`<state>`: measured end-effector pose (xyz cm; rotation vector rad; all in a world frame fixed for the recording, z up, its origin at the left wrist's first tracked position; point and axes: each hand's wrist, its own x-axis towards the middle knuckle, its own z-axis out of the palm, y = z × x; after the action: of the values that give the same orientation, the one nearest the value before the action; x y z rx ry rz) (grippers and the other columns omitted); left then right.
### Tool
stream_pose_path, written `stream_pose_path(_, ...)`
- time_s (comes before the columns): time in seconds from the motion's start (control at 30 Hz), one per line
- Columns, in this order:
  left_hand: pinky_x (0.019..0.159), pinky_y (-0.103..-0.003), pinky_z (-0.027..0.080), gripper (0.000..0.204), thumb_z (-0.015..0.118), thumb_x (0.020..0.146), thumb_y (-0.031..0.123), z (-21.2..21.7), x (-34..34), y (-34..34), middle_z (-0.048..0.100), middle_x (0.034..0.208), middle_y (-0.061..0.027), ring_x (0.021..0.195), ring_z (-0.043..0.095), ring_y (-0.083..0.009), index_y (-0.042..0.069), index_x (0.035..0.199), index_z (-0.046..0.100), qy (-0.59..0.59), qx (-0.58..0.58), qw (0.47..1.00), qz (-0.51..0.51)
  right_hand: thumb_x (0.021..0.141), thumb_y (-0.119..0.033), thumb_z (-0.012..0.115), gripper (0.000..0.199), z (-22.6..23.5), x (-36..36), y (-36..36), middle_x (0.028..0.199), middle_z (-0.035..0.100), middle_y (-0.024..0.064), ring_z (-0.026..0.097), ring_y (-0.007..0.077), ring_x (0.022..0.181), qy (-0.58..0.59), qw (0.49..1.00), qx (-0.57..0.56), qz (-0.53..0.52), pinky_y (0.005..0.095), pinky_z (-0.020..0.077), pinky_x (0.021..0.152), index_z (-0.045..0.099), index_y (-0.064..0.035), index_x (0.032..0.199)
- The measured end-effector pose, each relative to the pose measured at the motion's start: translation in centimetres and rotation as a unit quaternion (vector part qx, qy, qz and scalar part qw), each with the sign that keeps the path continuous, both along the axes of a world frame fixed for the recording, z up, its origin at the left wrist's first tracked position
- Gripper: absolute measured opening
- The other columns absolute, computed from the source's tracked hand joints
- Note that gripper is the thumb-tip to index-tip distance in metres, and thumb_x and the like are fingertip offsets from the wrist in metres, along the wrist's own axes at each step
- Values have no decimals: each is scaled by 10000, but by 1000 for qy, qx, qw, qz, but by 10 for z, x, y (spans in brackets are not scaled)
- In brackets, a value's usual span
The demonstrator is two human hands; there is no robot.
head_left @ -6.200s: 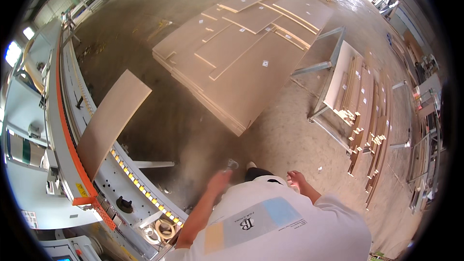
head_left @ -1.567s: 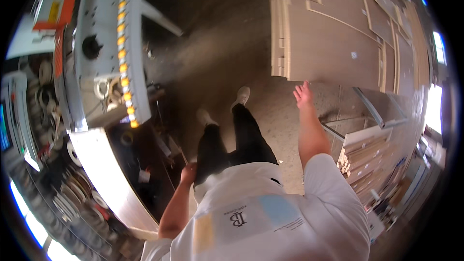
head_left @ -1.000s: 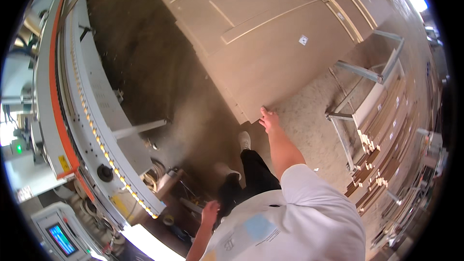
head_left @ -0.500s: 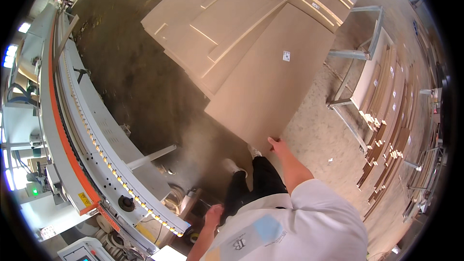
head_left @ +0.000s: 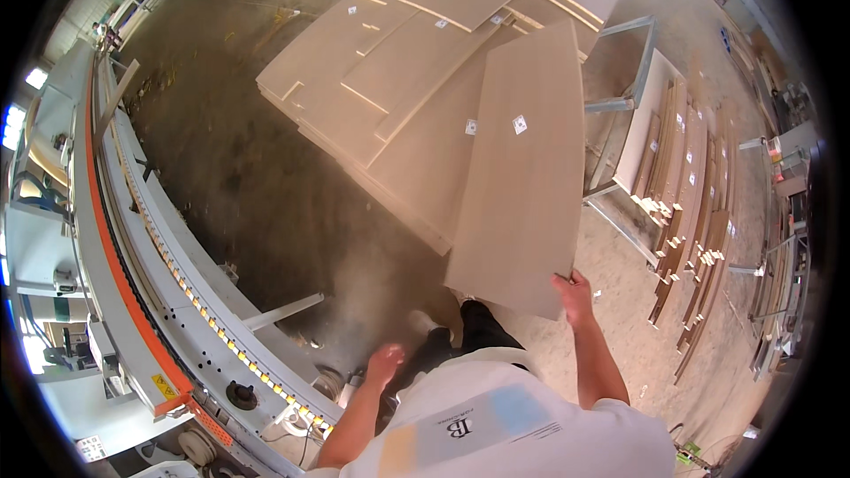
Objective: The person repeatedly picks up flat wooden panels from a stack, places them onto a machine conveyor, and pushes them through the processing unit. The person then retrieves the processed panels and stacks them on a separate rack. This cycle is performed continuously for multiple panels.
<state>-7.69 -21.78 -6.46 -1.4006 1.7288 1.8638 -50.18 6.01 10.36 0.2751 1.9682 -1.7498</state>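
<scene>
A long brown wood panel [head_left: 522, 204] with a white label extends away from me at a slant across the right side of a stack of brown panels [head_left: 381, 80]. Its near right corner is pinched in my right hand [head_left: 574, 296], thumb on top. That near end sticks out past the stack in front of my legs. My left hand [head_left: 387, 361] hangs by my left side, loosely bent and holding nothing. It touches neither the panel nor the machine [head_left: 235, 363] on the left.
The long machine has an orange edge strip [head_left: 133, 301], and a grey support bar [head_left: 285, 310] juts toward me. Right of the stack stands a metal frame [head_left: 620, 106], with narrow brown boards [head_left: 691, 186] piled alongside. Far left, a person [head_left: 106, 34] is near the machine's end.
My right hand has moved right with the panel's corner, and the panel has swung and tilted, exposing another labelled panel underneath. My left hand has risen forward a little.
</scene>
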Motion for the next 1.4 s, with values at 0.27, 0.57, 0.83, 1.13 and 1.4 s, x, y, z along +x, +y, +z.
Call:
stream_pose_path(0.27,780,-278,516,317,575,1044,248,90,-207,-25,722,1078,-43,938,669,-127,61,1294,633,121,37,987,-98,806,-182,753,169,85,11,23,908,638,97,643,324,743,322,833,415,174,436,505,641,645,-73,877)
stream_pose_path(0.57,743,-387,550,455,722,950,380,191,-422,11,697,978,-75,828,659,-189,-13,1171,660,197,137,970,23,723,-102,719,394,61,122,104,969,658,82,656,331,922,351,797,458,176,461,551,721,712,-147,1114)
stream_pose_path(0.83,720,-382,560,178,735,895,144,146,-414,37,663,948,-61,805,657,-208,41,1010,645,86,175,971,141,651,-94,767,566,9,139,183,1157,670,74,629,340,1073,360,794,450,194,480,539,827,647,-109,1204)
stream_pose_path(1.13,803,-367,554,260,663,921,64,191,-290,38,671,1074,-101,928,644,-226,18,1175,634,144,286,884,341,691,-352,909,1048,-13,64,206,1518,401,246,499,389,1342,173,842,439,261,543,515,1022,316,-63,1506)
stream_pose_path(1.4,990,-461,509,402,659,918,95,176,-171,37,654,1256,-111,1147,624,-283,44,1309,583,295,263,789,470,1015,-510,549,715,-76,-127,108,1426,557,140,575,294,1263,-158,979,-73,103,407,543,958,428,-4,1506)
